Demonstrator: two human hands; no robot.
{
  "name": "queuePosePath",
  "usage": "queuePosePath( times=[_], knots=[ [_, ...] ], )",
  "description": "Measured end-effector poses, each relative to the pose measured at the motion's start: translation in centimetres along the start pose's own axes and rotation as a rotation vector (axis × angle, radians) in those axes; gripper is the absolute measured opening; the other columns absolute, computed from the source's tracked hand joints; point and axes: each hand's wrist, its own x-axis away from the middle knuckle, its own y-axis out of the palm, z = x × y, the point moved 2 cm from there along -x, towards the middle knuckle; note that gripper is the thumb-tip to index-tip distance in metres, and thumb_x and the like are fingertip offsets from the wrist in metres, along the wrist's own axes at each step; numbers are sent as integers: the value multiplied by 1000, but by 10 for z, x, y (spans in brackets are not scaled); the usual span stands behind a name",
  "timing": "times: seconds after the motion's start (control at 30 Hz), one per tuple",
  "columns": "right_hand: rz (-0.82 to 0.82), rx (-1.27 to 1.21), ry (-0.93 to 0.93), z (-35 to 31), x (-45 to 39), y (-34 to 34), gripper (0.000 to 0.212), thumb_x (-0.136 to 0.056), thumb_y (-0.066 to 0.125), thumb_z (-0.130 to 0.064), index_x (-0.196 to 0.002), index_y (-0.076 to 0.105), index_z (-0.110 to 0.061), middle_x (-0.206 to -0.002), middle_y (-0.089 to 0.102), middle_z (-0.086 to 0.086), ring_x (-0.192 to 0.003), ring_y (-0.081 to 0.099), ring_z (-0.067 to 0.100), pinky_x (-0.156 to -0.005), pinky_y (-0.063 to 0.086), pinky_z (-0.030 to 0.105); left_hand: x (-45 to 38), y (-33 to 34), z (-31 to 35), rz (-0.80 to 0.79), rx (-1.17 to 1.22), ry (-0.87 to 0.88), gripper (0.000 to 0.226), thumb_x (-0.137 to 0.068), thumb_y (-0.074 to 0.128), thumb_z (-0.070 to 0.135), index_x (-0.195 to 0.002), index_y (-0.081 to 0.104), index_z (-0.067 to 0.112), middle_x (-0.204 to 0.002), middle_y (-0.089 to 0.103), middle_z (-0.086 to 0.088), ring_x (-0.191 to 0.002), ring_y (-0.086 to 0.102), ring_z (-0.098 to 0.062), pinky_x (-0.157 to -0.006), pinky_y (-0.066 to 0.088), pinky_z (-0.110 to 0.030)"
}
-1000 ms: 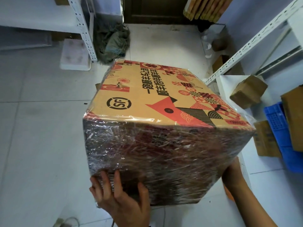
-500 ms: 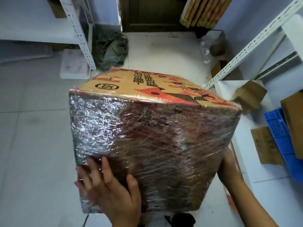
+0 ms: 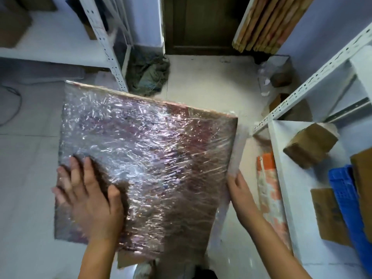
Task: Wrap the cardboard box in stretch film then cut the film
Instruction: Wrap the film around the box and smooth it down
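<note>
The cardboard box fills the middle of the head view, and the face turned up toward me is covered in shiny, wrinkled stretch film. Only a thin strip of its printed face shows along the far edge. My left hand lies flat on the near left part of the wrapped face, fingers spread. My right hand grips the box's right side, its fingers hidden behind the edge. A strip of film runs down that right side. No film roll or cutter is in sight.
White metal shelving stands at the right with small cardboard boxes and a blue crate. Another rack stands at the far left. A dark bundle lies by a brown door. An orange-and-white object lies right of the box.
The box has tipped away from me, so its printed top has swung out of sight and the film-covered face now points up. Both hands stayed on the box.
</note>
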Motion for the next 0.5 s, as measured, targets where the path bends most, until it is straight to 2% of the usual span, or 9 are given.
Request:
queuePosePath(
  times=[0.1,0.2,0.3,0.43,0.5],
  knots=[
    [-59,16,-12,3,-9,-7,28,-96,46,-21,-124,44,-18,-111,54,-12,-97,49,-12,-72,39,-4,-5,1,9,20,-13,-16,68,-82,33,29,-146,28,5,-153,25,-20,-141,17,-40,-112,11,-61],
    [-113,10,-4,5,-16,-12,32,-96,49,-22,-127,45,-15,-116,57,-6,-106,54,0,-74,43,1,-7,2,17,48,-27,-12,66,-84,32,30,-146,29,7,-153,24,-18,-140,19,-41,-112,12,-60],
    [-148,17,-13,7,-19,-13,33,-96,48,-20,-128,44,-13,-117,56,-3,-101,52,-5,-74,44,2,-9,3,16,41,-39,-19,67,-84,31,31,-146,29,7,-154,24,-17,-141,19,-40,-113,12,-58],
    [-140,29,-12,4,-23,-10,25,-96,45,-13,-120,42,-17,-112,55,0,-97,54,7,-72,44,4,-13,3,20,23,-58,-44,68,-83,30,30,-147,27,6,-154,23,-19,-141,19,-41,-113,11,-57],
    [-143,21,-7,0,-24,-12,27,-96,45,-12,-122,42,-15,-111,55,0,-97,55,6,-71,44,1,-14,2,23,14,-74,-38,67,-85,28,33,-147,27,7,-154,23,-18,-141,19,-41,-113,12,-57]
  ],
)
